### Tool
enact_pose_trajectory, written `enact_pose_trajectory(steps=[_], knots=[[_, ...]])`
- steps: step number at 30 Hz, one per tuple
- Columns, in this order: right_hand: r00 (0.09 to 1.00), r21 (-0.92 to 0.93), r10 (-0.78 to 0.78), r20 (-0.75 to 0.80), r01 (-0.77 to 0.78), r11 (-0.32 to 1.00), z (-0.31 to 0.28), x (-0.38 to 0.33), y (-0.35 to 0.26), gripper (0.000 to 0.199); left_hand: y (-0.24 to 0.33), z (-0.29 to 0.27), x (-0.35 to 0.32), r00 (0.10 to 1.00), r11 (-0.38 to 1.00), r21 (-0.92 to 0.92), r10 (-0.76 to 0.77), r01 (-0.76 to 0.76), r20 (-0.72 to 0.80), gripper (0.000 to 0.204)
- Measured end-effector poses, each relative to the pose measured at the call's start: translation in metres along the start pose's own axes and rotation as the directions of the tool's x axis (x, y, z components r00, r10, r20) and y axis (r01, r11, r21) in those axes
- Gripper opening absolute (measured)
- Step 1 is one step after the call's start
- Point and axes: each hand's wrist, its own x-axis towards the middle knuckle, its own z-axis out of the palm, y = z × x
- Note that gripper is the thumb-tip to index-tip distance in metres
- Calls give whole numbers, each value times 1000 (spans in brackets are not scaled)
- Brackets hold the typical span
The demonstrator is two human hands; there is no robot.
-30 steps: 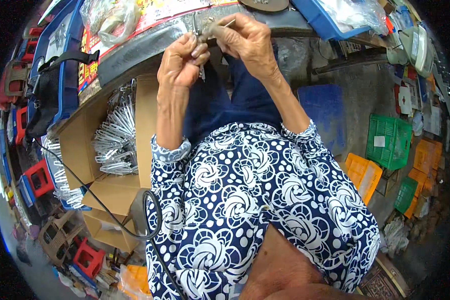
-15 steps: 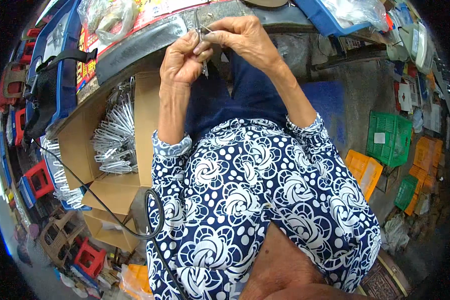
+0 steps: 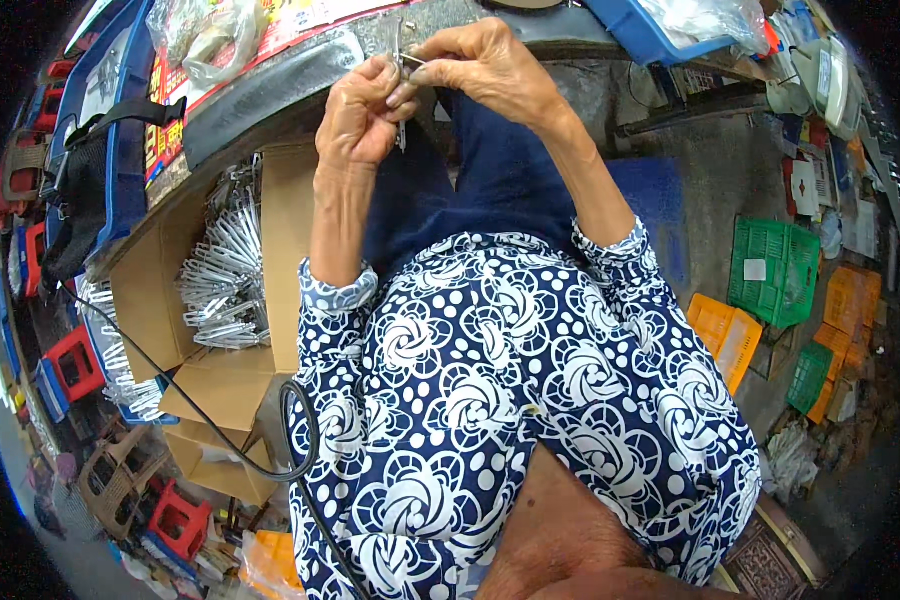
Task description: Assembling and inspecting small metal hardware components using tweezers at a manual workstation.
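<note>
My left hand [image 3: 366,112] is closed around a slim metal piece [image 3: 398,48], which stands roughly upright between thumb and fingers, its lower end showing under the hand. Beside it, my right hand [image 3: 485,68] pinches a thin pin-like metal rod [image 3: 413,58] between thumb and forefinger. The rod's tip meets the metal piece near its upper part; whether it goes into it I cannot tell. Both hands are just in front of the bench edge [image 3: 280,100], above my lap. To the left of my left forearm, an open cardboard box [image 3: 150,300] holds several similar-looking silver metal pieces [image 3: 225,280].
A clear plastic bag [image 3: 210,40] and a blue tray [image 3: 130,190] with a black strap are at the left of the bench. Another blue tray [image 3: 660,45] is at the back right. Green crate [image 3: 773,270] and orange crate [image 3: 725,340] stand right. A black cable [image 3: 300,465] hangs by my left side.
The metal piece in my left hand has turned slightly more upright. My right hand has shifted a little up and left, still pinching the thin rod.
</note>
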Motion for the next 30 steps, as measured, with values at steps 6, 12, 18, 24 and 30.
enact_pose_trajectory(steps=[6,12,18,24,30], knots=[[993,29,91,77,-93,995,-3,0,-2,16,-3,1,1,992,988,153,44,-26,-117,11],[1000,94,12,16,-14,995,-1,1,4,19,-4,10,0,975,952,296,137,-80,-175,13],[1000,72,-22,14,21,997,-3,0,6,19,-5,14,-1,963,921,376,184,-99,-198,13],[997,91,55,55,-60,994,-6,-4,-2,18,-7,22,-5,952,874,466,248,-140,-179,13],[999,110,-52,9,50,993,-10,-7,1,17,-10,25,-2,943,838,529,272,-135,-190,15]])
